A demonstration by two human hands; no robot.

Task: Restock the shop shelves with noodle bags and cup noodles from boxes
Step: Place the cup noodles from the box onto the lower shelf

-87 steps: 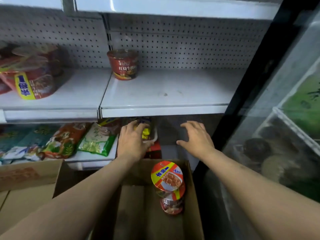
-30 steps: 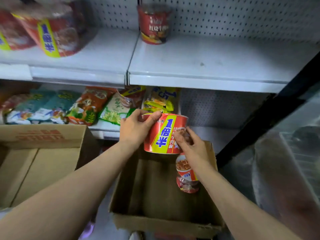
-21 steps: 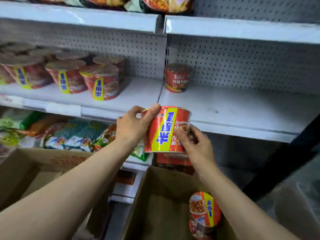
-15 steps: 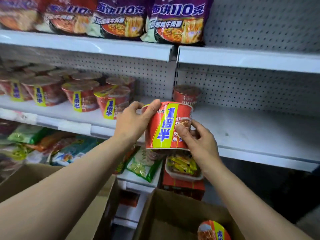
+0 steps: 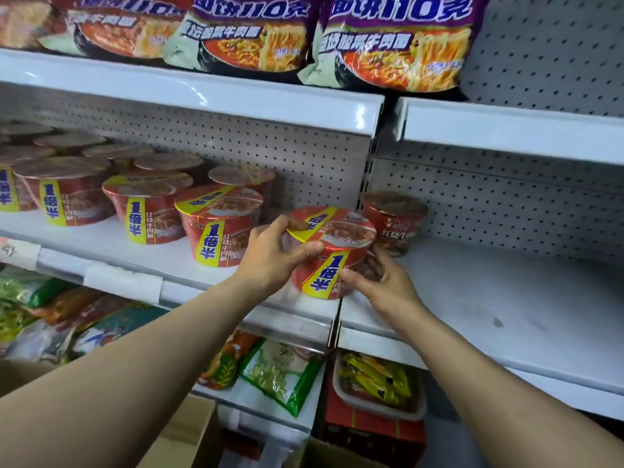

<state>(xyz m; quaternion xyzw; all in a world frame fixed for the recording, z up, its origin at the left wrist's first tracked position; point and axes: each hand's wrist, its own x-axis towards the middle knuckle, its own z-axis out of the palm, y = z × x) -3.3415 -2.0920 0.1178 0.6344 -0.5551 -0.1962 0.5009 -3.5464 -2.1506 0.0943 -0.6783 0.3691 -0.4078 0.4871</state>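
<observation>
A red cup noodle bowl with a yellow band stands at the front of the white middle shelf, right at the seam between two shelf sections. My left hand grips its rim and left side. My right hand holds its lower right side. Several matching red bowls are lined up to its left on the same shelf. A smaller dark red cup stands just behind it against the pegboard.
Purple noodle bags fill the top shelf. Green and orange noodle bags lie on the lower shelf, beside a tray of yellow packets. Cardboard box edges show at the bottom. The middle shelf's right section is bare.
Both hands lifted the bowl out of the cardboard box, carried it up and turned it upright. It now rests on the middle shelf beside the row of bowls.
</observation>
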